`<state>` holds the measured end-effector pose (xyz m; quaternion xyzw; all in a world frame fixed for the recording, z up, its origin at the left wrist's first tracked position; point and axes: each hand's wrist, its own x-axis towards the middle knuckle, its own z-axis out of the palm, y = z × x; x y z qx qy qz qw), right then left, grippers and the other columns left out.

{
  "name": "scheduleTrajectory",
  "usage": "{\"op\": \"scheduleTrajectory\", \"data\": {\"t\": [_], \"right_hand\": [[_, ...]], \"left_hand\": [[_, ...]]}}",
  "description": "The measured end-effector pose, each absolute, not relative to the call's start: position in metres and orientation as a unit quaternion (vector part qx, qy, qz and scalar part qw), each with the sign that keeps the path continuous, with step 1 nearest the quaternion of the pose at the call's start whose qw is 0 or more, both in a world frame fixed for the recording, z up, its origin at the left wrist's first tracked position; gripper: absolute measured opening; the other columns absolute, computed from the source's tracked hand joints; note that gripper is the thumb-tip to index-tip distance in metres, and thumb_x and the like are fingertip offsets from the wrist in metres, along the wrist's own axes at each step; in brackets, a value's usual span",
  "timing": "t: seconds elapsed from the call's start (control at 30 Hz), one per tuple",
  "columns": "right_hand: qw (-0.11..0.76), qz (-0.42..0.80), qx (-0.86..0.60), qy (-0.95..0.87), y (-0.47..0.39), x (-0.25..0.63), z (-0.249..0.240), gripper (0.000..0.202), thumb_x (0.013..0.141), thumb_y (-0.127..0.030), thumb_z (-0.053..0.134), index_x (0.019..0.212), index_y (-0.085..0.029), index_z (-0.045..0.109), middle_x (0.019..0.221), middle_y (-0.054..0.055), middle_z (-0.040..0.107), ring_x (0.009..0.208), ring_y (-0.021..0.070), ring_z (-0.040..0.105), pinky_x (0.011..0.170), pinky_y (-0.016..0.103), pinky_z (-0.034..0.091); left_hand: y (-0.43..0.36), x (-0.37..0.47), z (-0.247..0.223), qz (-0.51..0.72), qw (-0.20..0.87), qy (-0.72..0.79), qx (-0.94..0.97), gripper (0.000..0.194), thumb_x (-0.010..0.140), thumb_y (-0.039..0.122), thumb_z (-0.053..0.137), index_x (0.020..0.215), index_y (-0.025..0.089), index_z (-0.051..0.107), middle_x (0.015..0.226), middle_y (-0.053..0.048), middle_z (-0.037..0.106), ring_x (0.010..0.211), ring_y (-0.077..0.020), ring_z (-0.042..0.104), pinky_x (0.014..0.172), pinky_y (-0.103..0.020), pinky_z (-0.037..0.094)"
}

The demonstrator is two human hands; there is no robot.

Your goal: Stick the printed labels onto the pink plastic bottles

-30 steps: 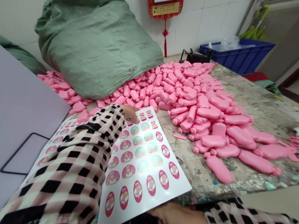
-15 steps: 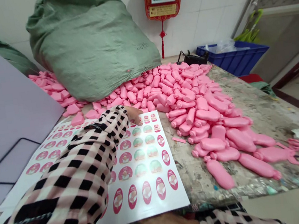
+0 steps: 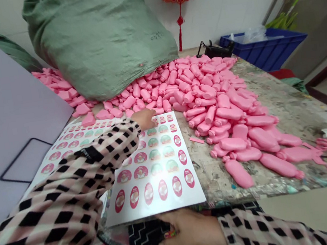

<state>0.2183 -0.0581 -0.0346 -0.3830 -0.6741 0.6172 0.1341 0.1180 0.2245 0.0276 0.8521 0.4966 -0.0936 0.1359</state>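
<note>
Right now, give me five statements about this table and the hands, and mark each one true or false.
1. The left hand is at the far edge of the sticker sheet. True.
2. The right hand is buried in the pink bottles. False: the right hand is below the near edge of the table.
3. The blue crate is to the right of the green sack. True.
4. The red tassel lies on the table. False: it hangs against the wall.
5. Oval stickers line the sheet's near edge. True.

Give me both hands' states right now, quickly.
Left hand: at the far edge of the sticker sheet; grip can't be told.
Right hand: open, thumb spread, by the near edge; contact unclear.
</note>
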Motion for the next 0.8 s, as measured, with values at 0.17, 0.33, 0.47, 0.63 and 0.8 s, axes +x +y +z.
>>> {"op": "scheduleTrajectory", "data": {"t": [0.17, 0.33, 0.47, 0.63, 0.8], "right_hand": [[0.09, 0.583, -0.438, -0.678, -0.072, 0.223, -0.029, 0.065, 0.072, -0.044, 0.06, 0.133, -0.028, 0.044, 0.108, 0.002, 0.064, 0.092, 0.0191, 0.06, 0.079, 0.028, 0.044], [0.219, 0.591, -0.493, -0.6, -0.074, 0.254, -0.011, 0.038, 0.079, -0.043, 0.053, 0.107, -0.021, 0.065, 0.089, 0.004, 0.068, 0.079, 0.016, 0.061, 0.072, 0.028, 0.046], [0.371, 0.485, -0.622, -0.491, -0.057, 0.285, -0.021, 0.037, 0.076, -0.038, 0.055, 0.105, -0.016, 0.06, 0.088, 0.005, 0.066, 0.072, 0.0147, 0.059, 0.064, 0.028, 0.046], [0.407, 0.467, -0.651, -0.439, -0.029, 0.298, -0.031, 0.04, 0.069, -0.031, 0.058, 0.105, -0.015, 0.055, 0.086, 0.005, 0.065, 0.064, 0.0134, 0.057, 0.055, 0.024, 0.042], [0.387, 0.496, -0.656, -0.417, -0.003, 0.295, -0.02, 0.031, 0.067, -0.029, 0.056, 0.093, -0.013, 0.059, 0.072, 0.005, 0.065, 0.047, 0.0089, 0.044, 0.047, 0.023, 0.033]], "left_hand": [[0.15, 0.07, 0.034, 0.002, 0.127, 0.512, 0.85, 0.058, 0.078, 0.046, 0.048, 0.13, 0.022, 0.042, 0.131, -0.008, 0.046, 0.117, -0.0251, 0.045, 0.097, -0.032, 0.033], [0.082, -0.007, 0.025, 0.165, 0.242, 0.615, 0.732, 0.054, 0.071, 0.05, 0.058, 0.12, 0.027, 0.053, 0.126, -0.005, 0.054, 0.112, -0.0251, 0.051, 0.094, -0.035, 0.039], [0.04, -0.035, 0.003, 0.298, 0.398, 0.627, 0.6, 0.062, 0.064, 0.046, 0.066, 0.12, 0.022, 0.051, 0.125, -0.009, 0.055, 0.118, -0.0258, 0.048, 0.099, -0.038, 0.038], [0.015, -0.021, -0.017, 0.385, 0.498, 0.566, 0.532, 0.054, 0.07, 0.041, 0.064, 0.119, 0.025, 0.05, 0.136, -0.005, 0.045, 0.127, -0.0241, 0.038, 0.102, -0.036, 0.036], [0.019, -0.015, -0.033, 0.426, 0.495, 0.541, 0.529, 0.056, 0.077, 0.04, 0.059, 0.128, 0.025, 0.042, 0.143, -0.005, 0.037, 0.131, -0.0208, 0.031, 0.107, -0.034, 0.03]]}}
